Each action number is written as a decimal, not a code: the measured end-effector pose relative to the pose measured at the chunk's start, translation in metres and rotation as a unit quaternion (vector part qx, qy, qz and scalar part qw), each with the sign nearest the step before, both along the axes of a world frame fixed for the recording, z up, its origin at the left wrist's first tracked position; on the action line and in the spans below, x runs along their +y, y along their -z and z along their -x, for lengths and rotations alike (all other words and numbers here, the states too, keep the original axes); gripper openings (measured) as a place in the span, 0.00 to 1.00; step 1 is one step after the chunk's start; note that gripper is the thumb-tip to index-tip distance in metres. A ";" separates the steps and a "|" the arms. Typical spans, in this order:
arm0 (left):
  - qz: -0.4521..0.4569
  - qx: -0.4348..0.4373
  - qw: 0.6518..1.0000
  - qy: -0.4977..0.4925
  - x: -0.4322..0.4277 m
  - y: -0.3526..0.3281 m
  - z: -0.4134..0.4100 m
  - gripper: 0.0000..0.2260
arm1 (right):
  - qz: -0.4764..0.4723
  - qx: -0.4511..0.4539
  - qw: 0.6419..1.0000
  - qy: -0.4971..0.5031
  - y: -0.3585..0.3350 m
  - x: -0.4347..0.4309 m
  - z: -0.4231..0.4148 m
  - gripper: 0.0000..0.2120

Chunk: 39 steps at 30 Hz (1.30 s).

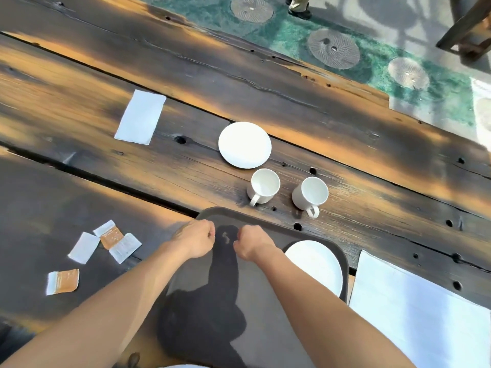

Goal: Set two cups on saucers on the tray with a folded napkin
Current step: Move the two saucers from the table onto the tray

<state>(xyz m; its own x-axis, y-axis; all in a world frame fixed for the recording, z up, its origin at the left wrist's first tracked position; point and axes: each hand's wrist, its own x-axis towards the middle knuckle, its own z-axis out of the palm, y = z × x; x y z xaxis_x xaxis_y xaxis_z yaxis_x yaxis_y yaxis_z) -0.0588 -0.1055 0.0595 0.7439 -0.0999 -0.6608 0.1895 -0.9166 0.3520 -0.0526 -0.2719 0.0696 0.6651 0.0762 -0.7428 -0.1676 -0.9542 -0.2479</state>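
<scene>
**One saucer on tray**

Left hand (195, 239) and right hand (252, 243), fisted and holding nothing visible, hover over the tray (265, 301), which bears the near saucer (316, 264). Beyond, on the table (372, 168): left cup (264, 185), right cup (310, 193), far saucer (244, 144), napkin (140, 116).

A dark plank table (292, 88), worn orange in streaks, carries a folded napkin (140, 117) far left. A saucer (244, 144) lies mid-table, with the left cup (264, 185) and right cup (310, 193) upright just nearer. The tray (268, 301) sits at the near edge. Sachets (117, 241) lie scattered to its left and a white sheet (414, 312) lies to its right.
</scene>
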 end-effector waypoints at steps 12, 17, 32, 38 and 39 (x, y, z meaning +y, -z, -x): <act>0.030 -0.014 0.995 -0.091 0.029 0.021 -0.085 0.08 | -0.057 -0.033 0.991 0.115 0.008 0.047 -0.098 0.15; 0.053 -0.020 0.992 -0.110 0.028 0.037 -0.118 0.08 | -0.102 -0.020 0.969 0.225 0.032 0.061 -0.124 0.16; 0.117 -0.031 0.971 -0.207 0.014 0.087 -0.194 0.08 | -0.187 -0.048 0.793 0.577 0.088 0.075 -0.175 0.21; 0.212 -0.031 0.916 -0.340 0.002 0.102 -0.220 0.14 | -0.228 -0.066 0.688 0.686 0.100 0.080 -0.189 0.21; 0.214 -0.039 0.915 -0.339 0.000 0.103 -0.224 0.15 | -0.232 -0.065 0.673 0.699 0.100 0.080 -0.190 0.20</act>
